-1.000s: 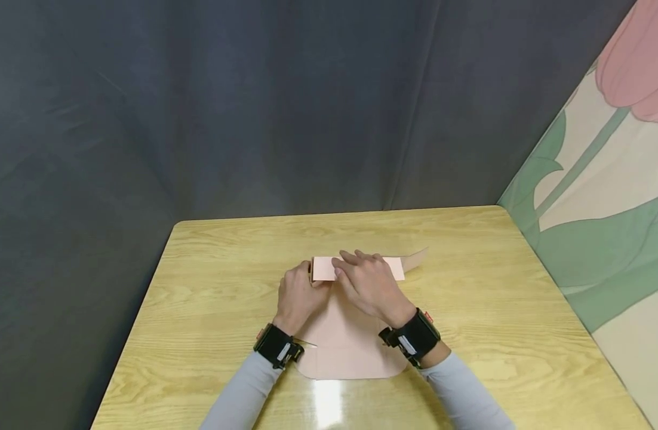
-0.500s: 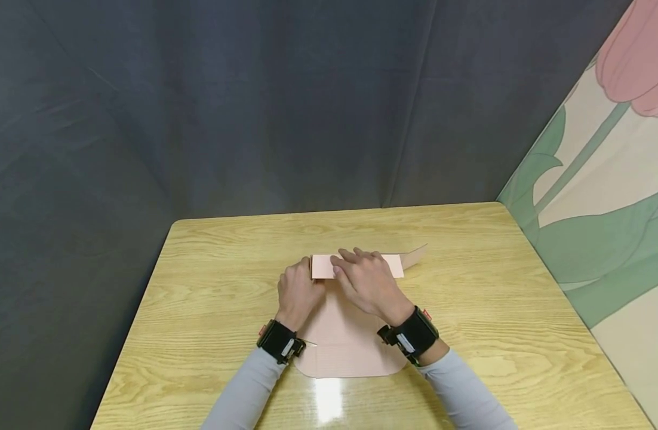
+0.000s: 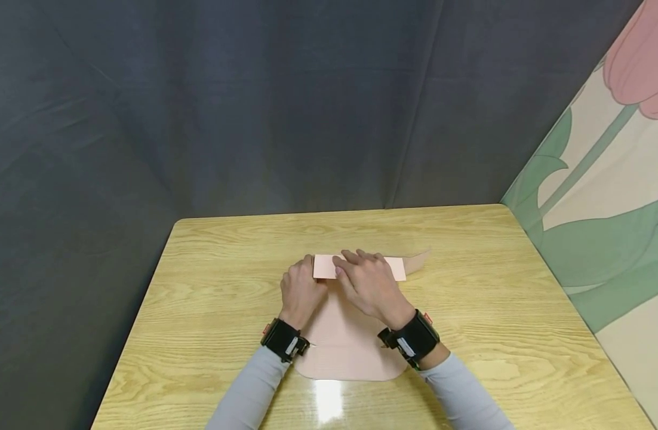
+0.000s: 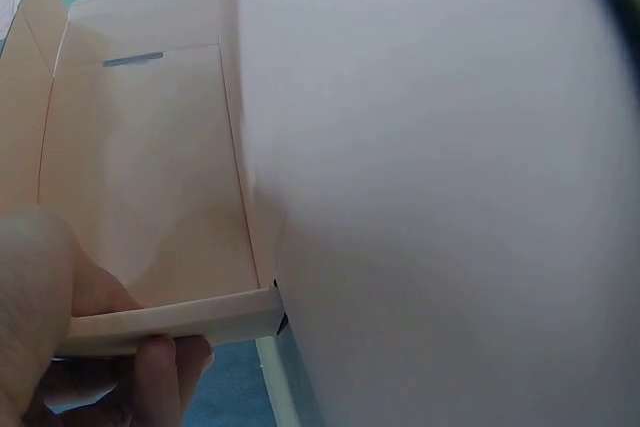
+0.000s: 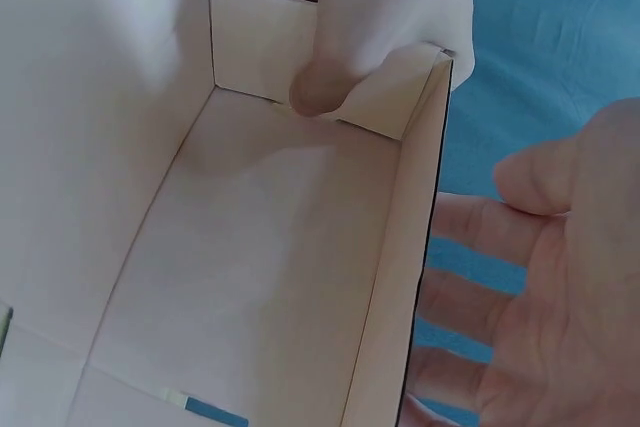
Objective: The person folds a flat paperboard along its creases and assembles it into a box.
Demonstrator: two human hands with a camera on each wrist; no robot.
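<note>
A pale pink, partly folded cardboard box (image 3: pixel 323 267) stands on the table, its broad lid panel (image 3: pixel 350 334) reaching toward the person. At the left end, my left hand (image 3: pixel 302 292) pinches the short end wall (image 5: pixel 250 42), thumb inside and fingers outside, as both wrist views show. My right hand (image 3: pixel 372 286) lies across the box's long side. In the right wrist view, its nearly straight fingers (image 5: pixel 480 227) touch the outside of the long side wall (image 5: pixel 400 277). The opposite end still spreads outward, with a slanted flap (image 3: pixel 417 261) at the right.
The box sits on a wood-grain table (image 3: pixel 227 251). Behind the far edge hangs a dark curtain (image 3: pixel 307 107), and a flower-patterned cloth (image 3: pixel 603 239) hangs along the right. Each wrist wears a black camera strap (image 3: pixel 415 337).
My left hand and wrist have shifted slightly right and turned, covering the gap that showed at the box's left end. The right hand keeps nearly the same place on the box.
</note>
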